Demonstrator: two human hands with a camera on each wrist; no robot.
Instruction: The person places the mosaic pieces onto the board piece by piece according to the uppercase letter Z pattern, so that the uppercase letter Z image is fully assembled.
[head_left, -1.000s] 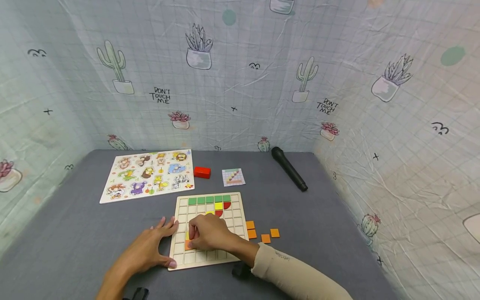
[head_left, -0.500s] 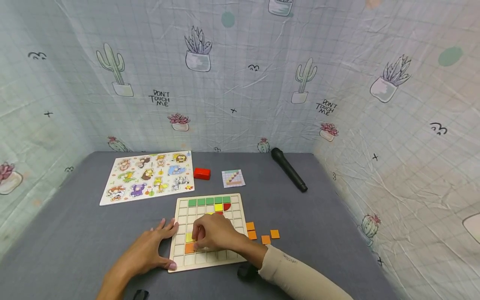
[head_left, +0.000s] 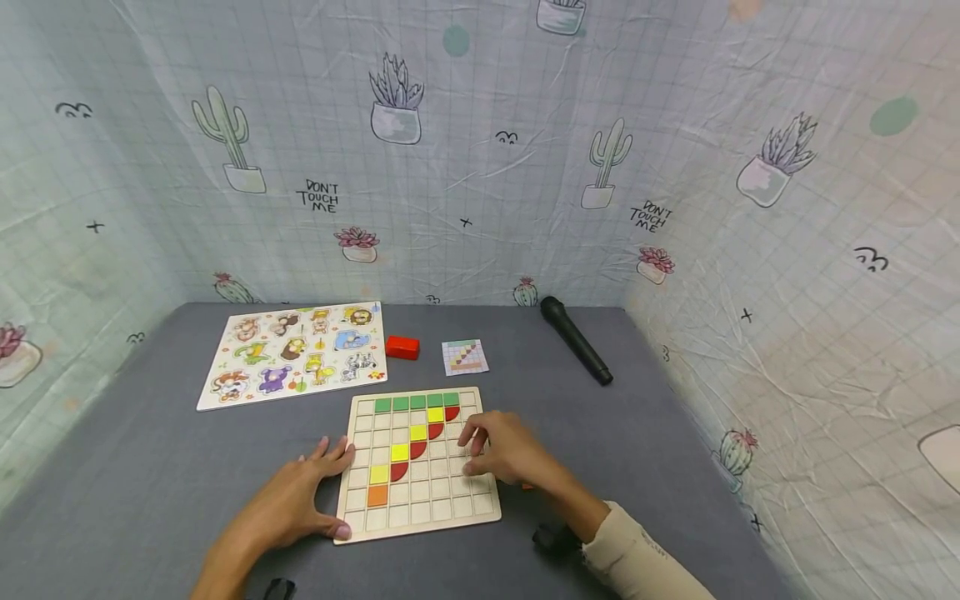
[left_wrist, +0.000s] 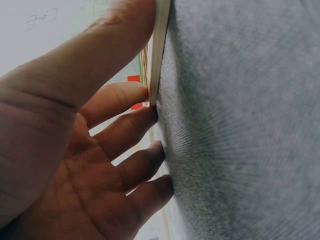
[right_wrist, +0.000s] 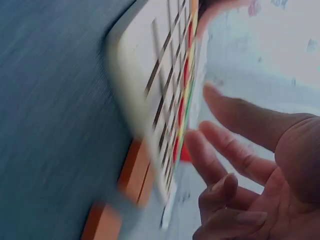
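Note:
A square wooden grid board lies on the grey table. My left hand rests along its left edge, thumb at the near left corner and fingers spread against the side. My right hand hovers over the board's right edge with fingers loosely bent and nothing between them. Green square tiles form a row near the top. Below them, yellow squares and red quarter-circle tiles run in a diagonal. One orange square tile sits under the lowest yellow one. Loose orange tiles lie beside the board, mostly hidden by my right hand in the head view.
Behind the board are an animal puzzle board, a red block and a small pattern card. A black microphone lies at the back right. Patterned cloth hangs around the table.
My right hand has let go of the orange tile, now flat in its cell, and moved right across the board. The left hand stays at the board's edge.

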